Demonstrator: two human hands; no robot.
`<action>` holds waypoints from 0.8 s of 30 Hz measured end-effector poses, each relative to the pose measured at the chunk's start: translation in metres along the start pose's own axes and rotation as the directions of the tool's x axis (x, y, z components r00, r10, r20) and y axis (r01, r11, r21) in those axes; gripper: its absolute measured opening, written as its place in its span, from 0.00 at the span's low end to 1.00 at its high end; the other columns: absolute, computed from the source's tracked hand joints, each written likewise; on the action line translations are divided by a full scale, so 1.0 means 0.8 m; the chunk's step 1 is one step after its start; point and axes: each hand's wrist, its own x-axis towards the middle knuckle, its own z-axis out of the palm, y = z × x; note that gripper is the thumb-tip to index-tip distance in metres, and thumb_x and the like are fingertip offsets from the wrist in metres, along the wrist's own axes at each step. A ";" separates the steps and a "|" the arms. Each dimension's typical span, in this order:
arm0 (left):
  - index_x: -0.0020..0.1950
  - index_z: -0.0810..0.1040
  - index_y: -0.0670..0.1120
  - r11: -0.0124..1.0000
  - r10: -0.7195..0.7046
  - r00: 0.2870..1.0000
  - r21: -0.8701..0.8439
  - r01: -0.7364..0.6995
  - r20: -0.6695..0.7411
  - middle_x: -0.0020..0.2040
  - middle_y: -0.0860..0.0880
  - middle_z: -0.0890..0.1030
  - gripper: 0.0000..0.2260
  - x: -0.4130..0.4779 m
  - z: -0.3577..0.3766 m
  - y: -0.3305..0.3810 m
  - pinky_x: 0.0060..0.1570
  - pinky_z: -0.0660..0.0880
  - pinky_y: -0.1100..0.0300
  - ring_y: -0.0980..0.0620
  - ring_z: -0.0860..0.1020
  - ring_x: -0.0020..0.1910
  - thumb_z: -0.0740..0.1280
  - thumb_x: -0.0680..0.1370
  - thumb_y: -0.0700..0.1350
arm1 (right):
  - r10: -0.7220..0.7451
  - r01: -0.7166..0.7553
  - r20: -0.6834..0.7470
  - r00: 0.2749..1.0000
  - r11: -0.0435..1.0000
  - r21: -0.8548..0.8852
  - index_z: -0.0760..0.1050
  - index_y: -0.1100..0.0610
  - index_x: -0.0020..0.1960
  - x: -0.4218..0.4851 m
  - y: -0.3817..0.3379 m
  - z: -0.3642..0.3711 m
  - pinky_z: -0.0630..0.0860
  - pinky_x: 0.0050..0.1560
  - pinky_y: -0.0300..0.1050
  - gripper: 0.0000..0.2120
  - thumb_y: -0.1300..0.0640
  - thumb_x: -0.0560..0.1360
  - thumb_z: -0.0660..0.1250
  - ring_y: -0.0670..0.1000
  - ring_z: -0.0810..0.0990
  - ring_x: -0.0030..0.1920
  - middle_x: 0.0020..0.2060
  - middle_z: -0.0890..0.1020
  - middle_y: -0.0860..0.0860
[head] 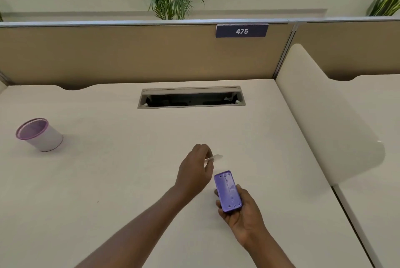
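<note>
Purple-bodied case (227, 192) sat gripped in the right hand's (244, 220) curled fingers, so the left hand (194, 170), pinching the white piece (214, 158), would best line it up squarely before pressing.

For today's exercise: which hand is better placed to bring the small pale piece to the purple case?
Left, probably: the left hand pinches the pale piece just beyond the purple case, which the right hand grips.

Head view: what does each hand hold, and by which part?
Left hand pinches a white piece by one end; right hand holds the purple case around its near half.
</note>
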 end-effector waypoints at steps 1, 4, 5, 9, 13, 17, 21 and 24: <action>0.48 0.73 0.46 0.999 0.048 0.999 -0.012 -0.049 -0.015 0.46 0.51 0.76 0.04 -0.006 -0.006 0.009 0.39 0.76 0.53 0.50 0.75 0.41 0.68 0.77 0.40 | -0.003 0.003 0.007 1.000 1.000 0.002 0.80 0.60 0.60 0.000 -0.001 0.003 0.81 0.36 0.47 0.18 0.48 0.82 0.61 0.57 0.85 0.37 0.50 0.87 0.63; 0.49 0.72 0.47 0.991 0.133 0.988 -0.037 -0.131 0.071 0.63 0.50 0.77 0.07 -0.030 -0.014 0.025 0.44 0.79 0.53 0.50 0.78 0.58 0.68 0.74 0.43 | -0.024 0.023 0.020 1.000 0.999 0.023 0.81 0.59 0.60 0.002 -0.003 0.012 0.82 0.39 0.50 0.16 0.49 0.81 0.63 0.58 0.85 0.40 0.48 0.87 0.61; 0.50 0.71 0.48 0.991 0.133 0.982 -0.046 -0.128 0.131 0.72 0.50 0.72 0.08 -0.038 -0.014 0.028 0.48 0.79 0.55 0.51 0.75 0.68 0.69 0.74 0.44 | -0.031 0.030 0.034 0.999 0.999 0.037 0.81 0.59 0.60 0.002 -0.004 0.015 0.82 0.40 0.50 0.16 0.50 0.81 0.63 0.57 0.86 0.42 0.48 0.87 0.60; 0.53 0.70 0.50 0.993 0.108 0.961 -0.076 -0.091 0.257 0.82 0.48 0.57 0.12 -0.049 -0.015 0.033 0.57 0.74 0.59 0.53 0.55 0.81 0.70 0.73 0.48 | -0.038 0.036 0.135 0.990 0.999 0.020 0.84 0.58 0.59 -0.003 -0.017 0.026 0.85 0.43 0.49 0.17 0.50 0.78 0.66 0.56 0.87 0.48 0.52 0.87 0.60; 0.53 0.73 0.46 0.980 0.175 0.951 -0.140 -0.142 0.254 0.78 0.47 0.66 0.15 -0.045 -0.023 0.032 0.70 0.69 0.55 0.57 0.55 0.81 0.74 0.73 0.49 | -0.030 0.030 0.203 0.979 1.000 0.003 0.82 0.59 0.62 -0.007 -0.024 0.031 0.84 0.46 0.50 0.17 0.50 0.80 0.65 0.57 0.85 0.54 0.56 0.85 0.60; 0.56 0.71 0.49 0.982 0.183 0.945 -0.089 -0.165 0.270 0.76 0.50 0.66 0.21 -0.043 -0.029 0.033 0.71 0.68 0.53 0.55 0.56 0.80 0.76 0.72 0.55 | -0.030 0.027 0.238 0.971 1.000 0.016 0.82 0.58 0.63 -0.009 -0.025 0.031 0.83 0.44 0.49 0.17 0.50 0.78 0.66 0.57 0.86 0.50 0.55 0.85 0.60; 0.61 0.71 0.49 0.977 0.209 0.942 -0.025 -0.210 0.263 0.76 0.50 0.66 0.24 -0.044 -0.032 0.034 0.70 0.69 0.51 0.52 0.59 0.78 0.76 0.71 0.56 | -0.025 0.018 0.258 0.966 0.999 0.030 0.81 0.58 0.63 -0.008 -0.023 0.029 0.83 0.39 0.48 0.18 0.49 0.79 0.66 0.58 0.86 0.46 0.54 0.85 0.61; 0.61 0.72 0.47 0.971 0.229 0.939 0.002 -0.237 0.255 0.75 0.49 0.67 0.25 -0.046 -0.032 0.036 0.69 0.71 0.51 0.50 0.61 0.77 0.75 0.71 0.57 | -0.021 0.009 0.269 0.963 0.999 0.044 0.81 0.57 0.64 -0.007 -0.024 0.029 0.82 0.36 0.46 0.17 0.49 0.80 0.65 0.57 0.86 0.47 0.54 0.85 0.59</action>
